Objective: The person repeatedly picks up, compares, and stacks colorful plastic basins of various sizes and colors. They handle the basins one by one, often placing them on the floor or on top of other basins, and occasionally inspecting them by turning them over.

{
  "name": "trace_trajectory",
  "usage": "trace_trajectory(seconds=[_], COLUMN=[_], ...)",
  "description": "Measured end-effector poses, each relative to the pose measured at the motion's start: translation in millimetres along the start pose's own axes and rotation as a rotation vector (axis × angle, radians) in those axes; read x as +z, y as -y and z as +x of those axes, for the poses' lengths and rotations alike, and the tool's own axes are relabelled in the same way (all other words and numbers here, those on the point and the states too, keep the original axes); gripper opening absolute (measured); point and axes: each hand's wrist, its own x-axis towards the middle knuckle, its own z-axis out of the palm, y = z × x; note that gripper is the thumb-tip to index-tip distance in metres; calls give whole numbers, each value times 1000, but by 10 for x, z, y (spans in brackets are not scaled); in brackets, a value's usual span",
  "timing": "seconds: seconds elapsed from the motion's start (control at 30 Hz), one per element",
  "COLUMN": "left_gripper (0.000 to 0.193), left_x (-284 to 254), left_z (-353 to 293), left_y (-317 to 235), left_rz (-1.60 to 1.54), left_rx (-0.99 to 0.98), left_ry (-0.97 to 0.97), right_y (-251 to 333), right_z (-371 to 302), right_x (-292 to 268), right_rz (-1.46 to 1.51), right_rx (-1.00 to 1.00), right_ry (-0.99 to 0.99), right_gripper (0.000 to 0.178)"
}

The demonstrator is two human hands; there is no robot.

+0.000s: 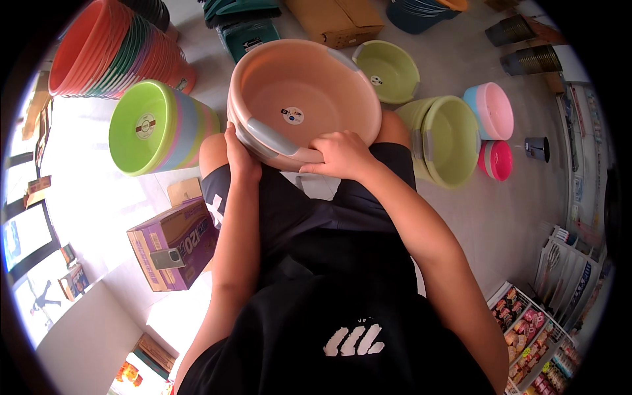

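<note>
A large peach plastic washbasin [309, 99] with grey grips on its rim rests tilted at my knees, its inside facing up. A second rim shows at its left side, so at least two seem nested. With the fingers of my right hand [342, 155] closed over the near rim, I hold the basin beside a grey grip. My left hand [243, 158] is pressed to the basin's outer left side, the thumb up along the wall and the other fingers hidden beneath. A round label sticks to the basin's bottom.
Stacked green basins [451, 141] stand at my right, with another green basin [388, 72] beyond. Pink and blue buckets [494, 112] lie farther right. To the left are a colourful bucket stack [141, 128], a taller bucket stack [112, 52] and a purple carton [174, 243] bearing a phone [167, 259].
</note>
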Motion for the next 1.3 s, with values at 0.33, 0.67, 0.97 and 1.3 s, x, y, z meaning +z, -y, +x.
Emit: trace_trajectory(seconds=[0.33,0.67,0.97,1.3], left_gripper=[55,34,65,72], left_x=[20,-189,-98,-204], left_z=[-1,64,-18,91], left_y=[39,165,138,143], left_rz=[28,145,93,213], left_rx=[1,81,139,97], left_ry=[-2,-76,48,14], right_y=[-16,136,169,114], right_z=[51,-89,-9,255], right_x=[24,81,-23,-30], right_rz=[-34,91,62,11], right_rx=[17,69,124,92], right_ry=[50,-26,116,221], right_gripper=[54,43,56,66])
